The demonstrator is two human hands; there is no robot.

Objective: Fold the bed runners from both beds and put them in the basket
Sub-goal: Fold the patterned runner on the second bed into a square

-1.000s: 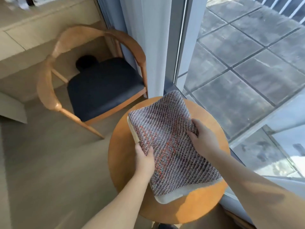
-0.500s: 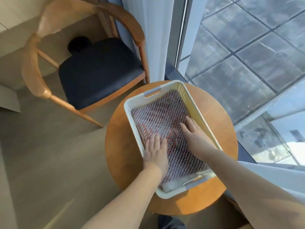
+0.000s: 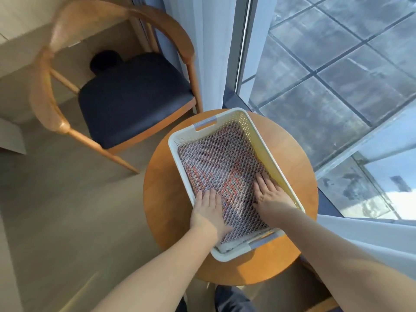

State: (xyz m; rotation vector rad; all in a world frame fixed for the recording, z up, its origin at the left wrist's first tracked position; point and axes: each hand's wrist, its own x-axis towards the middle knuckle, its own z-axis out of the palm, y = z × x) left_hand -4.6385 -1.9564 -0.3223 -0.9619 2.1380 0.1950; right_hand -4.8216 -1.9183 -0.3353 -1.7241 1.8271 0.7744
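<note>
A folded woven bed runner (image 3: pixel 221 161), grey with red and blue threads, lies flat inside a white perforated plastic basket (image 3: pixel 247 123). The basket stands on a round wooden side table (image 3: pixel 166 199). My left hand (image 3: pixel 208 211) rests palm down on the runner at the basket's near left side, fingers spread. My right hand (image 3: pixel 269 194) lies flat on the runner near the basket's right wall. Neither hand grips the cloth. A second folded layer shows at the near end of the basket.
A wooden armchair (image 3: pixel 56 118) with a dark blue seat stands to the left beyond the table. A white curtain (image 3: pixel 211 52) and a glass door with a tiled balcony outside run along the right. Wood floor lies to the left.
A second ago both hands held the folded runner above the table. It now lies in the basket, and my hands have slid toward the near end and apart, pressing it flat.
</note>
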